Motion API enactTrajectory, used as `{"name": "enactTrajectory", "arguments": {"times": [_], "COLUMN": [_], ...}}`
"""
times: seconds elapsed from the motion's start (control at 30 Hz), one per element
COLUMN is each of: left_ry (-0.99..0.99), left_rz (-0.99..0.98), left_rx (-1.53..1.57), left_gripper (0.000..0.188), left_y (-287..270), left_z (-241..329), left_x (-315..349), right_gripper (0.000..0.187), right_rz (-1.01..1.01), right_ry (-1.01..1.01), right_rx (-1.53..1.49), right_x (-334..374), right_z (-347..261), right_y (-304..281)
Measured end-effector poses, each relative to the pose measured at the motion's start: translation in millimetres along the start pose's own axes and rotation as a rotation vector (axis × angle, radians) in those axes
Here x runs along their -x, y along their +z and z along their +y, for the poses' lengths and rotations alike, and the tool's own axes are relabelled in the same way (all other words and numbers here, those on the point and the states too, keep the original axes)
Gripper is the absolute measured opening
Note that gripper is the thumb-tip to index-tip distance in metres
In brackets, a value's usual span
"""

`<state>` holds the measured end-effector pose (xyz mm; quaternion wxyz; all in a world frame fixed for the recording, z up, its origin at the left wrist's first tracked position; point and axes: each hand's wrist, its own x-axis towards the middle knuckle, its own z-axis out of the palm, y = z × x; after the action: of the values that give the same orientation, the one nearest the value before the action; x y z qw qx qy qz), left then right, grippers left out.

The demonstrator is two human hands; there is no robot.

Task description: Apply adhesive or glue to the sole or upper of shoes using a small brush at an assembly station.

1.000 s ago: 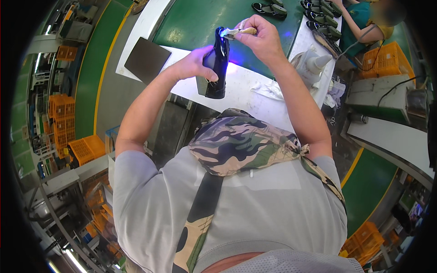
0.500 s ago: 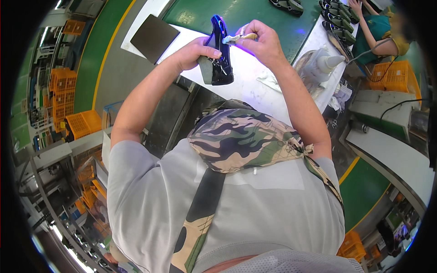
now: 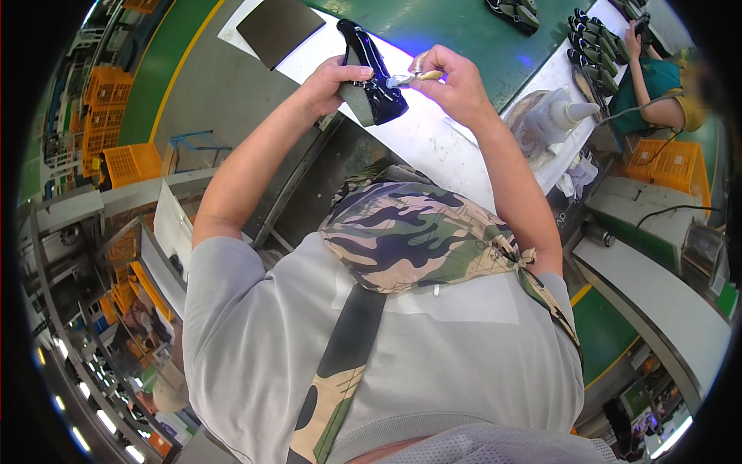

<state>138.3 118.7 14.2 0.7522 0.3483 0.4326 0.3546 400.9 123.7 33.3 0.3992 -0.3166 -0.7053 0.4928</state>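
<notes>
A glossy black shoe (image 3: 372, 63) with a grey sole is held up over the near edge of the white table. My left hand (image 3: 331, 83) grips it from the left, thumb across its side. In my right hand (image 3: 454, 83) is a small brush (image 3: 421, 76) with a pale, stained handle, pinched between thumb and fingers. The brush's whitish-blue tip touches the shoe's right side, or lies very close to it.
A dark brown square board (image 3: 280, 32) lies at the table's left. To the right stand a white nozzle bottle (image 3: 559, 113) and several dark shoes (image 3: 597, 48) in rows. A green belt surface (image 3: 433, 23) runs behind. A co-worker (image 3: 653, 85) is at the far right.
The shoe has tilted, its top leaning further left. The brush tip has moved lower along the shoe's right side. The whole view has shifted slightly.
</notes>
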Motion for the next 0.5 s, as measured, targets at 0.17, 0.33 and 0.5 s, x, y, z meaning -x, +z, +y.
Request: {"name": "enactTrajectory", "arguments": {"times": [0.17, 0.33, 0.5], "left_ry": [0.087, 0.154, 0.253], "left_rz": [0.058, 0.108, 0.079], "left_rx": [0.129, 0.308, 0.494], "left_gripper": [0.044, 0.045, 0.050], "left_y": [-4.4, -23.6, -54.2], "left_z": [-15.9, -34.9, -45.7], "left_x": [21.5, 39.1, 66.0], "right_gripper": [0.022, 0.022, 0.020], "right_rz": [-0.023, -0.068, 0.017], "right_ry": [-0.044, -0.049, -0.033], "right_rx": [-0.026, 0.007, -0.240], "right_x": [8.0, 7.0, -4.9], "right_z": [-6.0, -4.4, 6.0], "right_y": [11.2, 24.0, 56.1]}}
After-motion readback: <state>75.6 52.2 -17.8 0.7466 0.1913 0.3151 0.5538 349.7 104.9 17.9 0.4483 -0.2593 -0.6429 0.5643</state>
